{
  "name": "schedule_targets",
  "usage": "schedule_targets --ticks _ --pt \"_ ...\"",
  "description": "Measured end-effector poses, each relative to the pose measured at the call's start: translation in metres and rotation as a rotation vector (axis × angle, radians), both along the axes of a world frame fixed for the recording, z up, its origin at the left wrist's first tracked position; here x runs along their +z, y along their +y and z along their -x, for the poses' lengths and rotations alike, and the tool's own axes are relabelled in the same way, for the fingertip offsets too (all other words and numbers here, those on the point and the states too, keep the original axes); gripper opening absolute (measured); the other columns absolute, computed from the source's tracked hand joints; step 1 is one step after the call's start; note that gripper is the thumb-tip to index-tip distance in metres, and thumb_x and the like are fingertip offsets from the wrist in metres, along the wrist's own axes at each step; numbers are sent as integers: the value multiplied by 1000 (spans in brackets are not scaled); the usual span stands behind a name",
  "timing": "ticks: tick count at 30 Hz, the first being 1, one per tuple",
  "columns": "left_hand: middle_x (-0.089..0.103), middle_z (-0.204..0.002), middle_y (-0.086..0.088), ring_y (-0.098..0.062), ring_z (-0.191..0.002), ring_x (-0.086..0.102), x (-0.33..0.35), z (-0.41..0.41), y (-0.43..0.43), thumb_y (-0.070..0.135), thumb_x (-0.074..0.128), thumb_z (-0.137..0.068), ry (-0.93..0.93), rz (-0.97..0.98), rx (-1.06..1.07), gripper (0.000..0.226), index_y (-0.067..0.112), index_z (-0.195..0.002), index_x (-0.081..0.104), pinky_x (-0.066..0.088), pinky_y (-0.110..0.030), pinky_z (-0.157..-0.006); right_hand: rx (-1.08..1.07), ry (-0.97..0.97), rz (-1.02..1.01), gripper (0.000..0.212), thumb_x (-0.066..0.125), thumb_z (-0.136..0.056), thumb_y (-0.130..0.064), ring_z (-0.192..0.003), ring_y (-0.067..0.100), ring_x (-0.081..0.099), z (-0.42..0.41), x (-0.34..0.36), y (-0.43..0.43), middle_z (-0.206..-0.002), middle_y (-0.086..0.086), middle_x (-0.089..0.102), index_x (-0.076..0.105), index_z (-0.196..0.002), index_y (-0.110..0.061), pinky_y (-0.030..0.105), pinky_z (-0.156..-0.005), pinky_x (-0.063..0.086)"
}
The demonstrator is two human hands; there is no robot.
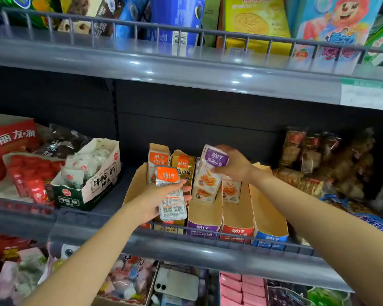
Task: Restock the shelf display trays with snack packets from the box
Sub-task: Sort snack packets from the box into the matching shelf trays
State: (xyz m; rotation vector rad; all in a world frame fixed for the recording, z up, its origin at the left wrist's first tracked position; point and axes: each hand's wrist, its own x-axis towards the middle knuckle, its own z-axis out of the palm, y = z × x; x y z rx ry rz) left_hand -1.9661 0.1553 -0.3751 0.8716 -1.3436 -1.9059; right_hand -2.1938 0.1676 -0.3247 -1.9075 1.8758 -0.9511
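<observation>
Several narrow cardboard display trays stand side by side on the middle shelf; the purple-fronted tray [205,217] is mostly bare inside. My right hand [234,164] grips purple-topped snack packets [216,156] at the back of that tray, above the white packets [205,184] standing there. My left hand [155,202] holds an orange-topped packet [169,191] with its barcode side up, in front of the orange tray's packets [157,160]. A gold packet [182,165] stands behind it.
A red tray [237,219] and a blue tray [269,221] sit to the right. A green-and-white box [91,182] of white packets stands to the left. A grey wire rail [186,237] fronts the shelf. A phone [177,283] lies on the shelf below.
</observation>
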Motion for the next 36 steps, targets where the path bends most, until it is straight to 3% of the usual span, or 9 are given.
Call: schedule_targets --ticks 4,11,15,18,23,27,30,33,36 --pt "72 -105 -5 -20 -91 71 -5 -3 -5 19 63 -83 -7 -16 -6 36 13 -119 60 55 -32 -76 -5 114 -31 65 77 -77 -18 -114 20 56 -5 -24 -16 -127 5 56 43 -133 -17 27 -86 50" --pt "72 -107 -5 -23 -98 69 -9 -13 -6 13 56 -90 -34 -30 -65 30 15 -121 56 52 -40 -88 -138 462 58 67 74 -78 -37 -125 20 42 -6 -44 -17 -137 2 44 44 -137 -25 39 -109 36" --pt "73 -104 -4 -21 -93 71 -8 -15 -1 10 55 -92 -99 0 -112 28 16 -119 54 57 -33 -71 -179 519 107 67 73 -78 -39 -128 20 33 -6 -52 -15 -140 1 37 43 -138 -29 37 -108 34" --pt "72 -107 -4 -21 -98 69 -9 -16 1 13 63 -86 -158 69 -68 31 16 -117 59 54 -36 -83 -170 496 87 68 72 -79 -40 -131 21 31 -6 -53 -13 -143 1 36 41 -139 -30 40 -111 34" --pt "72 -103 2 -17 -100 66 -7 -19 10 21 67 -85 -263 212 48 22 21 -106 64 51 -35 -90 -98 58 224 40 58 -90 -35 -114 8 46 -40 -34 8 -128 -7 49 51 -128 -26 23 -91 48" --pt "71 -102 4 -9 -91 68 2 -25 20 25 71 -81 -256 347 152 25 21 -104 62 52 -21 -73 151 -469 -77 42 62 -89 -30 -95 10 64 -77 -19 31 -112 -4 62 47 -127 -21 15 -68 53" --pt "64 -111 4 -8 -94 64 9 -34 29 27 73 -79 -313 492 230 23 25 -93 56 46 -12 -67 231 -607 -196 42 66 -85 -12 -88 10 68 -94 -17 40 -110 3 65 49 -123 -18 19 -65 57" --pt "37 -137 10 -3 -113 43 12 -51 42 45 70 -77 -496 733 267 53 31 -120 42 38 -11 -85 192 -708 -129 35 67 -84 -5 -84 11 68 -108 -14 44 -104 2 64 51 -111 -20 20 -62 58" --pt "24 -148 14 -7 -131 30 17 -66 58 63 59 -78 -834 1011 191 75 38 -141 29 34 -28 -102 151 -773 -101 33 69 -82 -4 -85 17 69 -118 -11 44 -103 8 65 52 -106 -19 23 -64 59"
